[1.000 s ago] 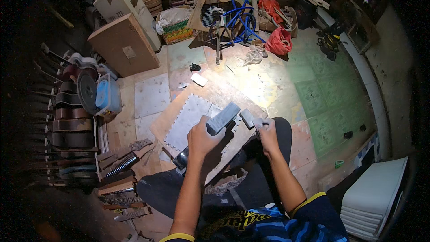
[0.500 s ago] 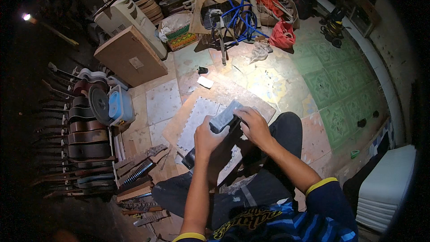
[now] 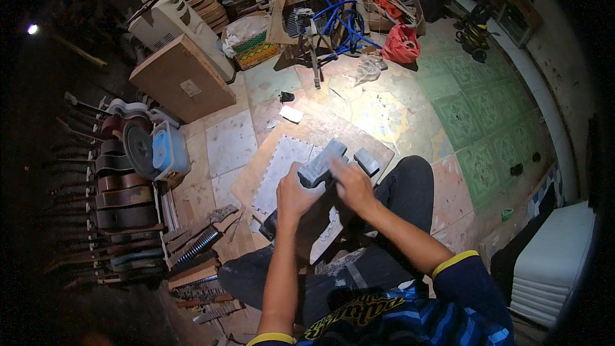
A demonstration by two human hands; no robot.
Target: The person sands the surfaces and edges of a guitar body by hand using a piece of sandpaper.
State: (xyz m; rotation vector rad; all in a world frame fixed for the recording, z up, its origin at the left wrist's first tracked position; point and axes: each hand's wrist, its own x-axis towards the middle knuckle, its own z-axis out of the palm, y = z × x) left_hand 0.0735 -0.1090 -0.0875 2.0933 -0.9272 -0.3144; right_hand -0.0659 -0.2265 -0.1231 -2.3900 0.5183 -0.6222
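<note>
My left hand [image 3: 295, 192] grips a long dark workpiece with a grey, dust-coated top [image 3: 314, 170], held over my lap. The fingers of my right hand [image 3: 343, 176] are at that dusty top, smeared by motion, so their grip is unclear. A small grey block [image 3: 366, 161] rests just right of them. Under the work lie a light sheet with toothed edges [image 3: 278, 160] and a larger tan board [image 3: 291, 129].
Guitar bodies [image 3: 118, 208] are racked at the left, beside a plastic tub [image 3: 168, 154]. Tools [image 3: 202, 247] lie near my left knee. A leaning board [image 3: 179, 83], blue hose [image 3: 336, 25] and red bag [image 3: 400, 45] stand behind. A white cushioned object [image 3: 548, 263] sits at right.
My right hand left the small block and moved leftward onto the dusty top of the piece in my left hand, its fingers shifting over it. The view has shifted slightly.
</note>
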